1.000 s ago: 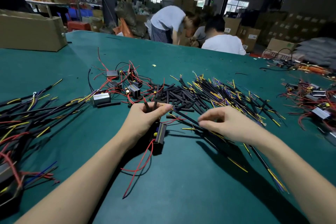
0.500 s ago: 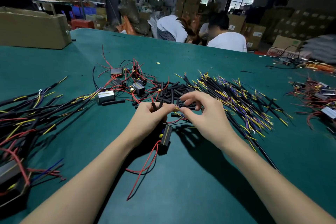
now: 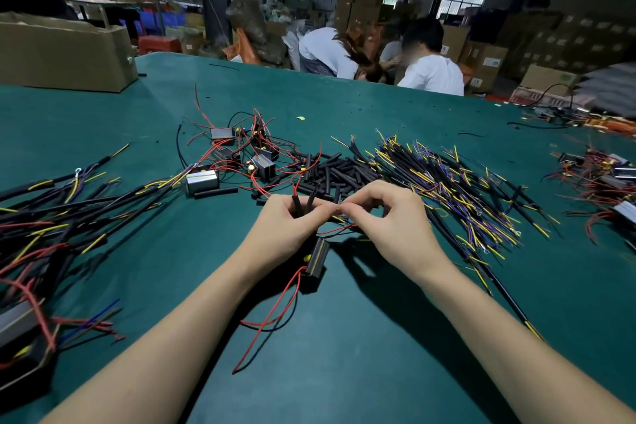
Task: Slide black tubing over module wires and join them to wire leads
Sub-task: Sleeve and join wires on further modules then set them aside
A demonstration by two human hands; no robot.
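Black short pieces of tubing stand pinched in the left hand above the hanging black box-shaped module, near the green table's middle, so the right hand, pinching a thin wire end (too small to identify), should twist firmly.

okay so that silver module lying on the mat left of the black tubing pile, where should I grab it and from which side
Pinch the silver module across its two long flat faces, coming straight down from above. Its wires run off its left end toward the bundle, and a loose tube lies along its near side, so the top is the least cluttered approach.
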